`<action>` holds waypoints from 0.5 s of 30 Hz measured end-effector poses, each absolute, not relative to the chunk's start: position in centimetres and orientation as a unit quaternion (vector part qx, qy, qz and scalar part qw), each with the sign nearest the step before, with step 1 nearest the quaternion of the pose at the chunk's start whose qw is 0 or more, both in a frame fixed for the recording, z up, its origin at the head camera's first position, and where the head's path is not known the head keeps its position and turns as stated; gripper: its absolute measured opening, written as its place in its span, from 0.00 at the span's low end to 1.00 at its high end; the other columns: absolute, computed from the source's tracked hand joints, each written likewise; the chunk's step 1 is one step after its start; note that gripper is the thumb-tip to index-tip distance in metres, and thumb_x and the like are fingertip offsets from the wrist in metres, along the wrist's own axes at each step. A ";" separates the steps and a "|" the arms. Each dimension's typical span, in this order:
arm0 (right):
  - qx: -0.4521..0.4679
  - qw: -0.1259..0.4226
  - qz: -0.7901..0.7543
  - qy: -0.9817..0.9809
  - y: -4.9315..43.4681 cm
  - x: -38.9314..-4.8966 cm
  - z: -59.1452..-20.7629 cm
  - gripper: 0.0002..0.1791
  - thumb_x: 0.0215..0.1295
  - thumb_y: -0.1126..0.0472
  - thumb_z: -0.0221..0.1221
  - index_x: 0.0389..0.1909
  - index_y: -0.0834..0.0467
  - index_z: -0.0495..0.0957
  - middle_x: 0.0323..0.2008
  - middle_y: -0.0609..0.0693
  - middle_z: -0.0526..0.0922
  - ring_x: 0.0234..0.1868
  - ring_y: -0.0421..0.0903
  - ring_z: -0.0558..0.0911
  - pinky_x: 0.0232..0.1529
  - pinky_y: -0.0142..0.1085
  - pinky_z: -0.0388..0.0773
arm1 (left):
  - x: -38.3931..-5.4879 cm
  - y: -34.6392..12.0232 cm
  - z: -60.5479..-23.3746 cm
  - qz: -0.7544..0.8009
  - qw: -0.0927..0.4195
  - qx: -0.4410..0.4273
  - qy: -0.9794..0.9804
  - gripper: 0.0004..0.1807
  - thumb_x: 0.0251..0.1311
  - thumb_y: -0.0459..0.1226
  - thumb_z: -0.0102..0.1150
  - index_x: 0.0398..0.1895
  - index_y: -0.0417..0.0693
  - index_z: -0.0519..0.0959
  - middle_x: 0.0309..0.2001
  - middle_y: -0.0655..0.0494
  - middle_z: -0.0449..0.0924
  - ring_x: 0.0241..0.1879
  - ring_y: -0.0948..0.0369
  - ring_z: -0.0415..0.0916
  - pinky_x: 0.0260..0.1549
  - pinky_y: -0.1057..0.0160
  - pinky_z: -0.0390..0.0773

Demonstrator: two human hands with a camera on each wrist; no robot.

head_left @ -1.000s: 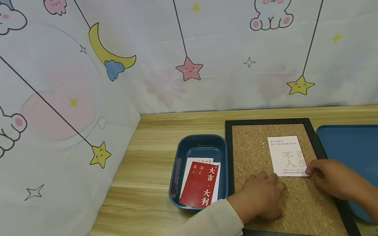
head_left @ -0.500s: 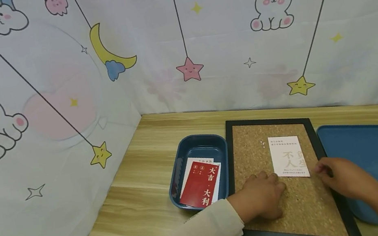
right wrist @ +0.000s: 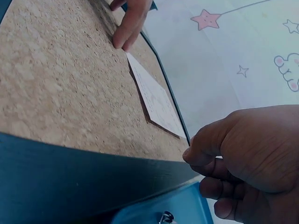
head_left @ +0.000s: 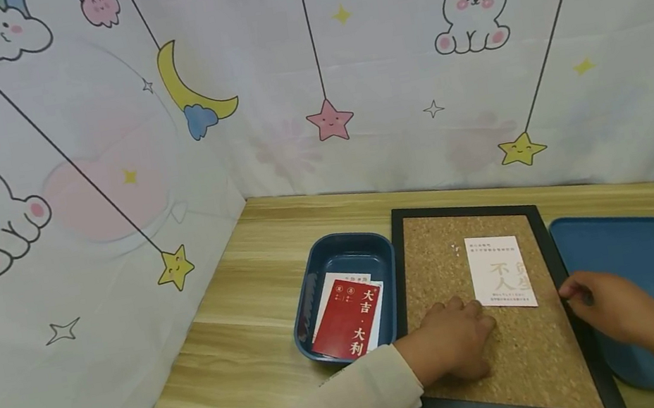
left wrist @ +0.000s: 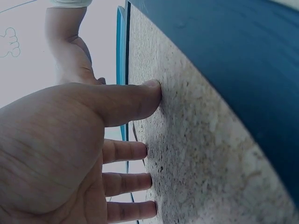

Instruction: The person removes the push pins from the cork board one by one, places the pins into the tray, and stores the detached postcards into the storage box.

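Observation:
A white card (head_left: pixel 500 272) with printed characters lies on the cork board (head_left: pixel 437 251) inside its black frame. My left hand (head_left: pixel 454 341) rests on the cork below and left of the card, fingers spread. In the left wrist view its thumb and fingertips (left wrist: pixel 152 93) touch the cork surface. My right hand (head_left: pixel 606 306) hovers by the board's right frame edge, apart from the card. Its fingers are loosely curled with nothing visible between them, as the right wrist view of the right hand (right wrist: pixel 243 163) also shows.
Left of the board stands a deep blue tray (head_left: pixel 378 242) holding a red card (head_left: pixel 345 319) and white cards. At the right lies a wider blue tray (head_left: pixel 635 241), partly under my right arm. A small dark metallic item (right wrist: pixel 166 217) shows in the right wrist view.
My right hand has let go of the card's lower right corner and moved right to the frame edge. The left hand and the card stay in place.

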State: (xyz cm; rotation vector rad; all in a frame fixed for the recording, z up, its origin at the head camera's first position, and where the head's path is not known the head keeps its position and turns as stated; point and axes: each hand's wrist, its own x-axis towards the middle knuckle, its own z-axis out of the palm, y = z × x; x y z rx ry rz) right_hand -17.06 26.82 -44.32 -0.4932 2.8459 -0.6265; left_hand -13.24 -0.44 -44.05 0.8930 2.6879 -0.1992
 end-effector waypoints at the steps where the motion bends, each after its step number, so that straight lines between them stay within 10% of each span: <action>1: -0.164 0.095 -0.211 0.959 27.0 -17.1 -44.3 0.08 0.67 0.68 0.60 0.46 0.65 0.81 0.42 0.55 0.84 0.42 0.56 0.82 0.38 0.51 0.78 | -13.2 -0.4 -44.0 -0.069 0.151 0.312 0.936 0.33 0.58 0.65 0.65 0.66 0.72 0.73 0.63 0.69 0.69 0.62 0.63 0.66 0.58 0.57 0.70; 15: -0.164 0.081 -0.201 0.962 28.8 -17.2 -44.5 0.09 0.66 0.69 0.61 0.46 0.65 0.81 0.39 0.53 0.83 0.39 0.54 0.82 0.35 0.50 0.77 | -13.3 -0.5 -44.1 -0.067 0.150 0.315 0.935 0.33 0.58 0.65 0.65 0.66 0.73 0.73 0.63 0.69 0.69 0.62 0.63 0.67 0.58 0.57 0.71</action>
